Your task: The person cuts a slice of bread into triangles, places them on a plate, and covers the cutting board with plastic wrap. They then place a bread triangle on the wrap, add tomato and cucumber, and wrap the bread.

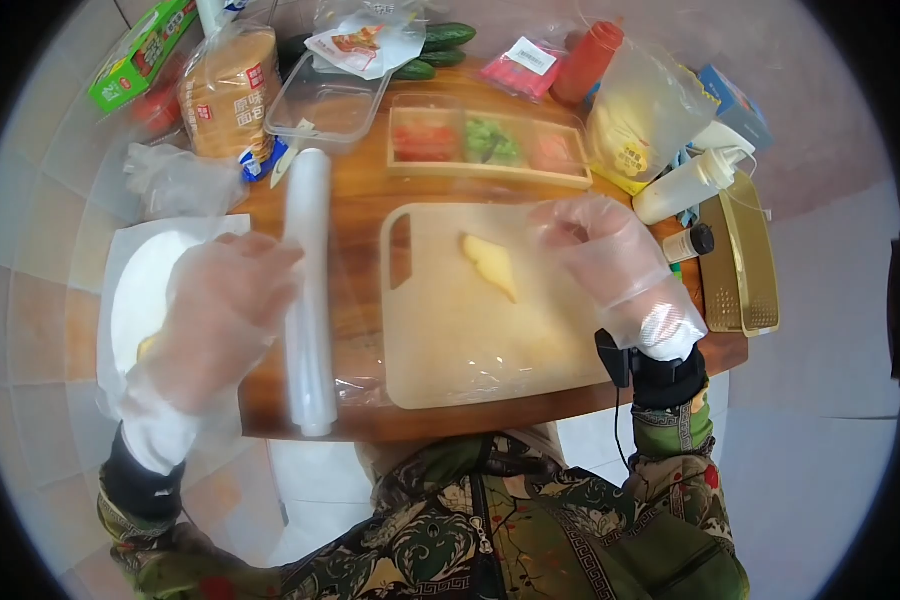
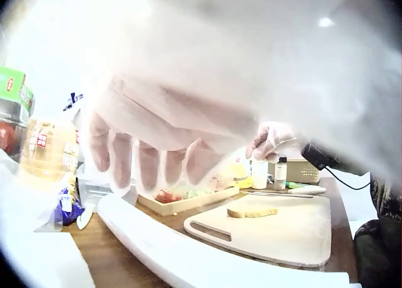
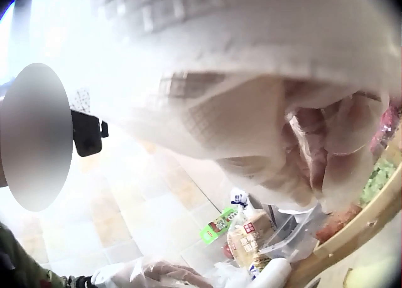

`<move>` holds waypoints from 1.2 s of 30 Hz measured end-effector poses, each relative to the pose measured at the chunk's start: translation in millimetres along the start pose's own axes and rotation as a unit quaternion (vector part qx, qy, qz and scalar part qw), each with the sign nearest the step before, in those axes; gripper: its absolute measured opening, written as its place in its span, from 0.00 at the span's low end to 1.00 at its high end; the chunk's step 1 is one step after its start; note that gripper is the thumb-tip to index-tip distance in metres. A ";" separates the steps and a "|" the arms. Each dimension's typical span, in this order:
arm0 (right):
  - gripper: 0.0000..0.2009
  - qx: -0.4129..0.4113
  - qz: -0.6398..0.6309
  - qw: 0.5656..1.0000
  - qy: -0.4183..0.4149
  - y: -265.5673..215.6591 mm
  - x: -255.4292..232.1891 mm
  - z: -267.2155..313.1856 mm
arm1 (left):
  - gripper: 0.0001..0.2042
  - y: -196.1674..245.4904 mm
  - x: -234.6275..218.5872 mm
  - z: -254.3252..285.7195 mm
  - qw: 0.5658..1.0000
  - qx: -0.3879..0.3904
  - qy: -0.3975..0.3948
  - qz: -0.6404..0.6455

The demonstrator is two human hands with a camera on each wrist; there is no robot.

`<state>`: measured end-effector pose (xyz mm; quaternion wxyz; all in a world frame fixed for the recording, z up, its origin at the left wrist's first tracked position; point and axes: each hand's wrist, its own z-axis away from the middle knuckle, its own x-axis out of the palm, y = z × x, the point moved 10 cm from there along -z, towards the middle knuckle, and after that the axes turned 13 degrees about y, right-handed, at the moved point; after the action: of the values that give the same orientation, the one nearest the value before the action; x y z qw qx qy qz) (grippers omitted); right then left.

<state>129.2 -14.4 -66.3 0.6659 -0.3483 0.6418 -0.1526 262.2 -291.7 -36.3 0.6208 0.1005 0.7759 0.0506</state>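
My left hand, in a clear plastic glove, hovers over a white plate at the left. Its fingers hang relaxed beside a roll of cling film. Under the hand, a bit of something yellowish shows on the plate. My right hand, gloved too, is above the right side of the cutting board. Its fingers curl loosely, with nothing visible in them. An irregular pale yellow piece of bread lies on the board, apart from both hands.
Behind the board stands a wooden tray with chopped fillings. A clear plastic tub, bagged sliced bread and cucumbers are at the back left. A squeeze bottle, black-capped jar and basket line the right.
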 end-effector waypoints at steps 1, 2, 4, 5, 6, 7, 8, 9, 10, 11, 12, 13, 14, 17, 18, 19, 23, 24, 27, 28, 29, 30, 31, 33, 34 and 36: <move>0.12 -0.003 0.002 1.000 -0.002 -7.3 -1.4 -2.2 | 0.14 -4.3 -3.5 2.6 1.000 -0.003 0.002 0.001; 0.13 0.016 -0.018 1.000 -0.005 -12.5 -1.5 -4.1 | 0.14 -13.0 -5.1 5.7 1.000 -0.027 0.000 0.016; 0.14 0.033 -0.038 0.999 -0.010 -22.4 -0.1 -7.9 | 0.14 -24.5 -10.2 12.1 0.998 -0.055 -0.002 0.030; 0.14 0.031 -0.041 0.999 -0.006 -27.9 0.3 -10.0 | 0.14 -30.5 -14.3 15.8 0.997 -0.068 0.005 0.027; 0.15 0.030 -0.044 0.999 -0.002 -33.4 0.4 -12.0 | 0.14 -36.7 -17.2 20.0 0.996 -0.082 0.012 0.023; 0.15 0.028 -0.043 0.999 -0.004 -38.9 1.2 -14.2 | 0.14 -41.5 -17.8 25.3 0.996 -0.084 0.012 0.024; 0.15 -0.016 -0.020 1.000 -0.011 -51.7 2.4 -16.2 | 0.14 -46.1 -22.1 30.4 0.996 -0.080 0.032 0.002; 0.15 -0.060 0.003 0.998 -0.020 -65.0 3.6 -16.1 | 0.14 -49.4 -26.7 34.6 0.996 -0.077 0.052 -0.019; 0.15 -0.062 0.005 0.998 -0.023 -74.9 4.8 -15.0 | 0.14 -52.9 -27.3 37.5 0.995 -0.081 0.052 -0.018; 0.15 -0.064 0.010 0.998 -0.014 -87.1 5.1 -14.3 | 0.14 -60.3 -27.2 40.0 0.993 -0.109 0.047 0.008; 0.16 -0.066 0.014 0.998 -0.005 -95.4 6.9 -13.8 | 0.14 -67.6 -27.2 43.7 0.989 -0.137 0.043 0.034; 0.16 -0.068 0.015 0.998 -0.008 -98.5 11.7 -16.4 | 0.14 -70.7 -28.5 47.3 0.989 -0.140 0.043 0.034; 0.15 -0.105 0.012 0.994 -0.008 -107.2 16.4 -21.2 | 0.14 -72.7 -31.7 50.2 0.989 -0.135 0.052 0.028; 0.15 -0.168 -0.019 0.986 -0.015 -123.2 35.2 -22.8 | 0.14 -93.3 -32.5 65.5 0.988 -0.129 0.080 0.015; 0.15 -0.190 -0.048 0.980 -0.021 -131.6 41.6 -20.7 | 0.14 -98.9 -34.5 70.2 0.988 -0.124 0.097 0.008; 0.15 -0.194 -0.050 0.979 -0.026 -139.3 47.9 -19.3 | 0.14 -102.4 -36.7 72.8 0.987 -0.130 0.097 0.006; 0.13 -0.195 0.017 0.978 -0.073 -170.6 75.1 -5.8 | 0.14 -120.2 -35.4 84.1 0.983 -0.168 0.066 0.037; 0.13 -0.201 0.041 0.976 -0.076 -176.9 82.6 -3.4 | 0.14 -127.5 -33.8 88.9 0.981 -0.178 0.064 0.047; 0.14 -0.234 0.121 0.947 -0.186 -188.9 127.1 2.3 | 0.15 -142.9 -26.1 99.5 0.973 -0.223 0.037 0.047; 0.14 -0.248 0.109 0.943 -0.195 -192.0 139.3 5.6 | 0.15 -147.0 -29.0 102.2 0.970 -0.238 0.039 0.034; 0.12 -0.348 0.079 0.916 -0.183 -203.6 150.4 17.7 | 0.15 -147.0 -25.8 102.2 0.970 -0.240 0.014 0.021; 0.11 -0.442 0.047 0.880 -0.167 -212.2 152.2 32.3 | 0.16 -144.3 -25.6 103.3 0.971 -0.240 -0.013 0.010; 0.14 -0.615 0.059 0.779 -0.102 -228.4 144.6 62.5 | 0.16 -147.3 -27.0 105.0 0.969 -0.247 -0.012 0.004; 0.11 -0.645 0.065 0.752 -0.119 -233.1 166.7 70.7 | 0.16 -150.9 -22.5 108.8 0.964 -0.263 -0.036 0.013; 0.08 -0.669 0.077 0.727 -0.134 -236.6 174.5 77.9 | 0.16 -151.7 -22.5 110.3 0.964 -0.264 -0.034 0.013; 0.10 -0.656 0.068 0.733 -0.166 -242.2 173.8 82.1 | 0.16 -157.3 -22.8 116.3 0.955 -0.296 -0.024 0.023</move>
<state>289.7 -277.6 -42.0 0.3762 -0.6739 0.4841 0.4121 365.6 -455.4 -72.6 0.6398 -0.0683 0.7085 0.2898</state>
